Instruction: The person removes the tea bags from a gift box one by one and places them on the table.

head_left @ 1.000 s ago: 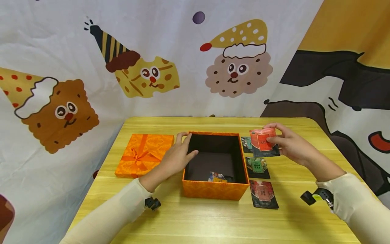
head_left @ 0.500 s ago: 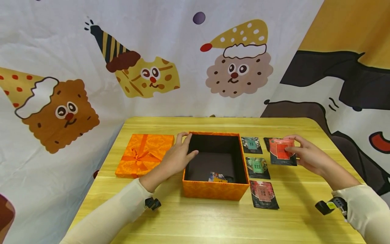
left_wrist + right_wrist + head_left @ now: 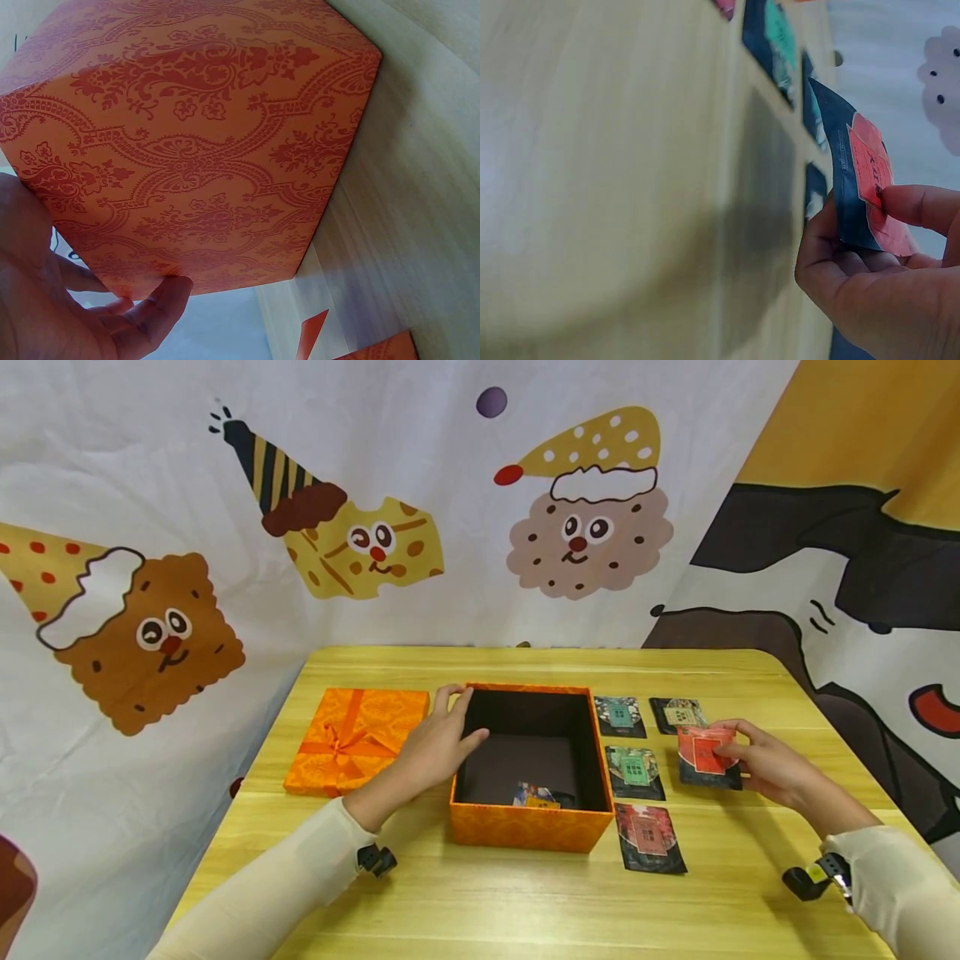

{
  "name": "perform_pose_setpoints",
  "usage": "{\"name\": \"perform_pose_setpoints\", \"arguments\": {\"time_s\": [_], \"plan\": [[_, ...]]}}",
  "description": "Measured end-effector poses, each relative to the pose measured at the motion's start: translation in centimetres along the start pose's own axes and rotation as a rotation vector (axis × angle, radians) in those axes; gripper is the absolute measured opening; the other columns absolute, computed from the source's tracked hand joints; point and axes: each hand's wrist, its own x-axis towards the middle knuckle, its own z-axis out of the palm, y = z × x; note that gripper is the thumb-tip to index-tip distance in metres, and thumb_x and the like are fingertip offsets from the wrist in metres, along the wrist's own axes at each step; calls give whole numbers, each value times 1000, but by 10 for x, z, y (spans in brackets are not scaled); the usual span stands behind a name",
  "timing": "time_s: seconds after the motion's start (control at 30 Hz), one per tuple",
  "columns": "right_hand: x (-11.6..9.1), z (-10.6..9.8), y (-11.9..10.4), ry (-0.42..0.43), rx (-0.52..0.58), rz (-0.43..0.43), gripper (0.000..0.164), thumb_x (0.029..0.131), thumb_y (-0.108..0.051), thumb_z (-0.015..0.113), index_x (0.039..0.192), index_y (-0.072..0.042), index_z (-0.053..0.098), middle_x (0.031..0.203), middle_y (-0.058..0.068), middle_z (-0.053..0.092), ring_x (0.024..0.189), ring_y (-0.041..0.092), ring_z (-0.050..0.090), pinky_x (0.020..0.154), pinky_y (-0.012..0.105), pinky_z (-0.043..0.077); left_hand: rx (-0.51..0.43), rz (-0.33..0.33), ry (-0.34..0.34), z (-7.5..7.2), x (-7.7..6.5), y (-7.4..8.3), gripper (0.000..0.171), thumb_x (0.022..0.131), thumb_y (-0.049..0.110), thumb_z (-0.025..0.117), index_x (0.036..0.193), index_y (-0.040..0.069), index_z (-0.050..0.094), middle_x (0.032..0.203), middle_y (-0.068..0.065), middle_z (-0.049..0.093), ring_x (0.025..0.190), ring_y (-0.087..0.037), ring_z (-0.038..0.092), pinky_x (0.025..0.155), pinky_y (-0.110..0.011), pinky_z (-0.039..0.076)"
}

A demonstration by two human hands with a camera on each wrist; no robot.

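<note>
My right hand [image 3: 771, 766] pinches a flat red-and-black sachet [image 3: 707, 756], thumb on its printed front and fingers behind. In the right wrist view the sachet [image 3: 862, 176] is held above the tabletop, its shadow falling beside it. At the far left corner of an open orange patterned box [image 3: 528, 828], my left hand [image 3: 441, 739] grips the rim, its thumb over the dark inside. The left wrist view shows fingertips [image 3: 176, 289] against the box's outer wall [image 3: 187, 157]. Partly hidden by the near wall, a small orange-and-blue packet [image 3: 536, 796] lies inside the box.
Right of the box lie a teal sachet [image 3: 620, 717], a green one [image 3: 633, 772] and a dark red one [image 3: 650, 837] in a column. A pale yellow-labelled sachet [image 3: 678, 714] lies farther right. The ribboned lid [image 3: 360, 735] rests left of the box on the wooden table [image 3: 510, 910].
The right hand has carried the red sachet to the right and nearer, away from over the teal sachet, uncovering the yellow-labelled one. The left hand stays on the box rim.
</note>
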Motion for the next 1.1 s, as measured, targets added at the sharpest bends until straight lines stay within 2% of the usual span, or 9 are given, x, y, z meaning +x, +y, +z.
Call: {"name": "perform_pose_setpoints", "arguments": {"time_s": [0.3,0.43,0.53,0.6,0.73,0.83,0.93,1.1], "plan": [[3,-4,16,-7,12,53,27,109,-16,51,130,-31,48,110,1,56,93,14,61,80,37,54,-8,1,3,-1,-1,1,78,104,41,62,164,9,26,162,-15,25,50,-17,43,47,-28,39],[4,-3,20,2,-16,64,28,108,-16,54,133,-25,47,112,5,55,95,16,61,80,39,54,-10,-3,4,0,0,1,77,104,40,62,164,9,26,162,-15,25,51,-17,44,47,-28,39],[5,-2,21,7,-52,57,34,107,-15,55,139,-15,44,113,7,56,95,17,60,79,39,53,-11,-6,3,0,0,1,77,104,40,62,164,9,26,162,-14,25,52,-17,45,48,-28,39],[5,0,21,12,-84,46,40,107,-14,55,143,-6,40,111,6,57,90,16,59,75,37,52,-11,-8,1,0,0,1,76,104,40,61,165,9,26,162,-14,25,52,-17,46,48,-28,39],[6,5,20,44,-183,-5,53,106,-11,56,149,7,31,102,6,62,62,12,46,56,30,44,-11,-7,0,0,-1,1,77,104,40,61,165,9,25,162,-14,25,52,-17,46,47,-28,39],[7,9,20,85,-287,-49,54,105,-8,57,148,12,33,97,10,63,52,10,37,49,29,39,-9,-4,-1,0,-1,0,77,104,40,61,165,9,25,162,-14,24,53,-17,47,47,-28,39],[8,12,19,148,-411,-81,51,102,-6,60,142,16,39,99,19,63,62,14,49,55,30,44,-4,-4,0,0,-1,1,77,105,40,61,165,9,25,162,-14,25,53,-17,47,47,-28,39],[8,13,16,217,-606,-99,51,99,-8,66,138,17,45,111,39,61,87,33,64,68,36,51,-1,-3,2,0,0,1,77,104,41,61,165,9,25,162,-15,25,53,-17,47,47,-28,39]]}}
